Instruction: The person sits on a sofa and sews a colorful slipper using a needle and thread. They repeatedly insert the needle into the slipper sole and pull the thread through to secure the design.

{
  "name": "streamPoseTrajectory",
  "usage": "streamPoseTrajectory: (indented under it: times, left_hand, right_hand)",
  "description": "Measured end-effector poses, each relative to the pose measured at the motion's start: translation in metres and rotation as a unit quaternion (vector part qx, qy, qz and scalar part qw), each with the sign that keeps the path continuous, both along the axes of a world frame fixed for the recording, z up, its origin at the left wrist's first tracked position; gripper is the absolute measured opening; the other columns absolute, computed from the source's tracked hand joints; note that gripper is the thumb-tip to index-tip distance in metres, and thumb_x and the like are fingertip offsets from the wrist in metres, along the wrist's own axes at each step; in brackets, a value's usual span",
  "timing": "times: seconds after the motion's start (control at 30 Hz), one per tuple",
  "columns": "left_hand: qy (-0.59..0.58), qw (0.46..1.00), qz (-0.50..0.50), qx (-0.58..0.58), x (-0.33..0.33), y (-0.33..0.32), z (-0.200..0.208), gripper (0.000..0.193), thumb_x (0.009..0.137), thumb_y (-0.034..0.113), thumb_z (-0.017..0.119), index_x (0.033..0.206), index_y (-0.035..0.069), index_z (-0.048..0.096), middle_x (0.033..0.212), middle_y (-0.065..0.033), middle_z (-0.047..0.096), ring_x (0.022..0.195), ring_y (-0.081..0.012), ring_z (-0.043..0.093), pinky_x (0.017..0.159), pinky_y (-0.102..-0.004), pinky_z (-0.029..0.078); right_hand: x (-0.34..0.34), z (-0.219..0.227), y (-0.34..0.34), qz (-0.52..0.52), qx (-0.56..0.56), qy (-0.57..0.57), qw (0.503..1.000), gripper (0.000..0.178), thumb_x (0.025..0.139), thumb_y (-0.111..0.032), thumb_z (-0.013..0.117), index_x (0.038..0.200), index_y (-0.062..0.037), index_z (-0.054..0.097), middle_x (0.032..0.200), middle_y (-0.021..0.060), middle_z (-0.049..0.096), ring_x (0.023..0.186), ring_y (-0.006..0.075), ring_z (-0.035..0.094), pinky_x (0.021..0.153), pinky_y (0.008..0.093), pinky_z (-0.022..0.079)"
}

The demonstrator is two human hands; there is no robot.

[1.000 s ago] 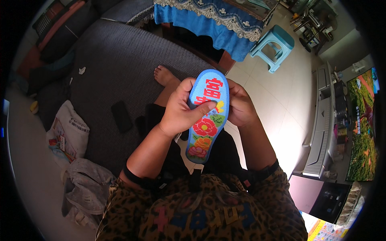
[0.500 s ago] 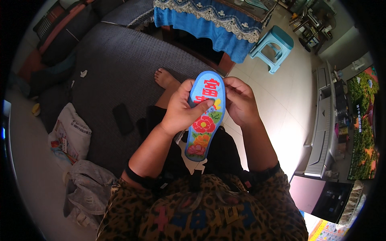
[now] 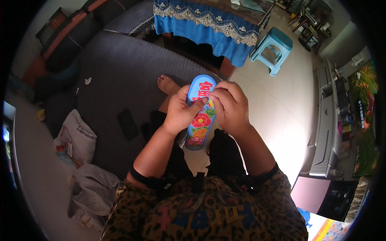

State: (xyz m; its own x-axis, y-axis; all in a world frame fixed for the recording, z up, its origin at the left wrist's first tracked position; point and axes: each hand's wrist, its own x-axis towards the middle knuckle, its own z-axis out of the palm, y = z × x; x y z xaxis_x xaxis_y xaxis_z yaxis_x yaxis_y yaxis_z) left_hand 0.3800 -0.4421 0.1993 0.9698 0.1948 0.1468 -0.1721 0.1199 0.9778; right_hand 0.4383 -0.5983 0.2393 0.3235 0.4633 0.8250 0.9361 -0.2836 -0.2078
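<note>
A blue-edged embroidered shoe insole is held up over my lap, its stitched face toward me, with red characters at the upper end and red, orange and pink flowers below. My left hand grips its left edge, thumb lying across the face. My right hand is closed in a pinch against the insole's upper right face, fingertips close to my left thumb. Whatever is pinched there, perhaps something thin, is too small to make out. The right fingers cover part of the insole's right edge.
A dark grey sofa seat with a dark phone-like object and a white cloth bag lies to my left. Ahead stand a table with a blue lace-trimmed cloth and a blue plastic stool. A cabinet and screen line the right.
My right hand has moved left from the insole's edge onto its face, fingertips now pinched near my left thumb. The insole has shifted slightly left, still in my left hand.
</note>
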Motion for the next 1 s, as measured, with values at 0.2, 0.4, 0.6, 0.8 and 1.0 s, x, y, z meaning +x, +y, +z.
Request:
streamPoseTrajectory:
  times: [0.2,0.4,0.6,0.8,1.0]
  left_hand:
    - [-0.019,0.989,0.146,0.01,0.018,0.017,-0.013,0.016,0.088,0.005,0.069,0.102,0.001,0.062,0.086,-0.0045,0.069,0.072,-0.0073,0.062,0.068,-0.0245,0.052]
    - [-0.051,0.966,0.253,-0.006,0.015,0.038,-0.011,0.009,0.089,0.005,0.066,0.095,-0.001,0.061,0.083,-0.0073,0.069,0.073,-0.0114,0.065,0.067,-0.0266,0.052]
    - [-0.092,0.909,0.379,0.15,0.016,0.056,-0.009,0.008,0.087,0.004,0.065,0.09,-0.002,0.061,0.081,-0.0113,0.069,0.074,-0.0166,0.066,0.068,-0.0308,0.052]
    - [-0.089,0.891,0.387,0.219,0.018,0.052,-0.009,0.008,0.089,0.004,0.063,0.086,-0.001,0.059,0.084,-0.0114,0.068,0.072,-0.02,0.066,0.066,-0.0309,0.051]
    - [-0.004,0.961,0.123,-0.247,0.014,0.039,0.005,0.008,0.09,0.005,0.064,0.097,0.003,0.061,0.089,-0.0093,0.069,0.075,-0.0162,0.068,0.069,-0.0315,0.058]
  right_hand:
    - [-0.026,0.031,-0.043,0.265,0.251,0.497,0.787,0.015,0.104,-0.019,0.043,0.104,-0.0042,0.042,0.076,0.0131,0.064,0.055,0.0152,0.059,0.049,0.0251,0.046]
    - [0.042,0.034,-0.182,0.14,0.459,0.481,0.734,0.01,0.1,-0.014,0.05,0.099,-0.0055,0.056,0.064,-0.0036,0.038,0.056,0.0076,0.033,0.051,0.0224,0.03]
    - [0.088,-0.03,-0.418,-0.101,0.653,0.464,0.59,0.031,0.102,-0.014,0.048,0.074,-0.0123,0.036,0.058,-0.0033,0.024,0.049,0.0104,0.023,0.046,0.0274,0.025]
    - [0.072,-0.085,-0.552,-0.356,0.603,0.373,0.609,0.023,0.097,-0.016,0.053,0.076,-0.008,0.053,0.062,0.0027,0.048,0.052,0.0151,0.045,0.048,0.0324,0.038]
    - [0.09,-0.059,-0.398,-0.334,0.443,0.365,0.748,0.016,0.096,-0.014,0.057,0.105,-0.0038,0.064,0.069,0.0012,0.055,0.056,0.0092,0.047,0.05,0.0237,0.04]
